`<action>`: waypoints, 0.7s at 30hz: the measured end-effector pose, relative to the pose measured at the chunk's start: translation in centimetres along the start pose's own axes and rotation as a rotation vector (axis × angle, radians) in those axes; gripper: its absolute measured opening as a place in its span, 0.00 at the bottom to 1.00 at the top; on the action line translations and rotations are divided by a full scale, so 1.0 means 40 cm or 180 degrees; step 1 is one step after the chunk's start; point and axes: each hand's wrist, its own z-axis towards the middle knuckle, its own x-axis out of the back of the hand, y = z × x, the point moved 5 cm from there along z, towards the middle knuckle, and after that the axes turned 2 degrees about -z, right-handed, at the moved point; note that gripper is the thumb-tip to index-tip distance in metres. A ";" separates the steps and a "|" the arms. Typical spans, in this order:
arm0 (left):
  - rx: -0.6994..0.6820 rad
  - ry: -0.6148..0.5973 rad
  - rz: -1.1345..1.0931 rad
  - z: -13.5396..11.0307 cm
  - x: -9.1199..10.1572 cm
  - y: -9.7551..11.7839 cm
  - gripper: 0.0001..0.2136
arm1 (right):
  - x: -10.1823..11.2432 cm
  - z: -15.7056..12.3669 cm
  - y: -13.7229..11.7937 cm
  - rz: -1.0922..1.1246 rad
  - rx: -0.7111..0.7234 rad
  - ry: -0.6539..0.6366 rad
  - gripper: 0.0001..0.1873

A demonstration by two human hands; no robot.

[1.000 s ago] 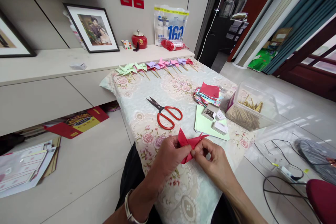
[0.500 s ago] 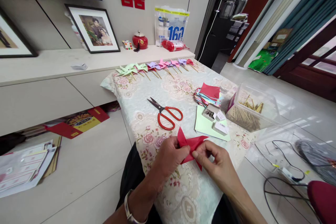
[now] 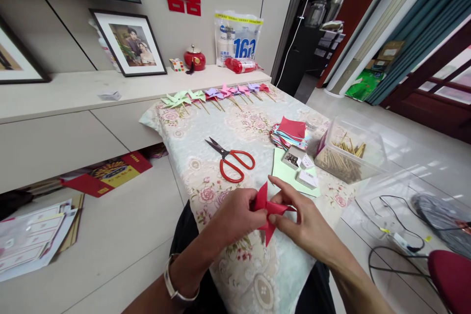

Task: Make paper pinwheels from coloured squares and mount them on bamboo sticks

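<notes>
Between my hands, above the table's near end, is a red paper pinwheel (image 3: 271,209) with pointed blades. My left hand (image 3: 241,213) pinches its left side, thumb near the middle. With thumb and fingers my right hand (image 3: 300,218) grips the right side; its index finger reaches up and out. Whether a pin sits at the pinwheel's centre cannot be made out. Beyond my hands lie scissors (image 3: 231,158) with red handles, blades pointing away to the left. Light green paper sheets (image 3: 278,166) lie to the right, under an open box of small metal pins (image 3: 292,159) and a white box (image 3: 307,179).
Finished pinwheels on sticks (image 3: 221,94) line the far edge of the flowered tablecloth (image 3: 206,127). A stack of coloured paper squares (image 3: 292,130) and a clear plastic bin of sticks (image 3: 346,157) stand at the right. Cables (image 3: 395,267) lie on the floor.
The pinwheel has turned in my hands and shifted slightly right. My right hand has moved up around its right side, with the index finger now lifted. The view has shifted slightly.
</notes>
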 end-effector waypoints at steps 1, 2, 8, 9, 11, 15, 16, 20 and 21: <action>-0.0040 0.0019 0.0099 0.000 -0.001 0.001 0.03 | -0.005 0.004 -0.001 -0.0026 -0.0020 0.0006 0.37; -0.0083 0.0036 0.0194 0.000 -0.001 -0.001 0.03 | -0.010 0.007 0.001 -0.0041 -0.0036 0.0020 0.38; -0.0317 0.0195 0.0388 0.003 0.000 -0.017 0.05 | -0.025 0.015 0.015 0.0014 -0.0130 0.0061 0.38; -0.0338 0.0207 0.0394 0.003 0.001 -0.018 0.06 | -0.026 0.015 0.015 0.0011 -0.0139 0.0050 0.38; -0.0368 0.0183 0.0435 0.004 0.001 -0.018 0.06 | -0.027 0.015 0.012 -0.0041 -0.0130 0.0024 0.39; -0.0419 0.0038 0.0551 0.003 0.001 -0.014 0.06 | -0.029 0.017 0.006 -0.0312 -0.0070 -0.0087 0.42; -0.0427 -0.0005 0.0570 0.003 0.000 -0.013 0.05 | -0.030 0.017 0.006 -0.0372 -0.0060 -0.0129 0.43; -0.0388 -0.0123 0.0662 0.004 -0.004 -0.007 0.05 | -0.037 0.020 0.013 -0.0407 -0.0048 -0.0204 0.44; -0.0359 -0.0128 0.0684 0.004 -0.003 -0.005 0.05 | -0.037 0.020 0.016 -0.0353 -0.0067 -0.0196 0.45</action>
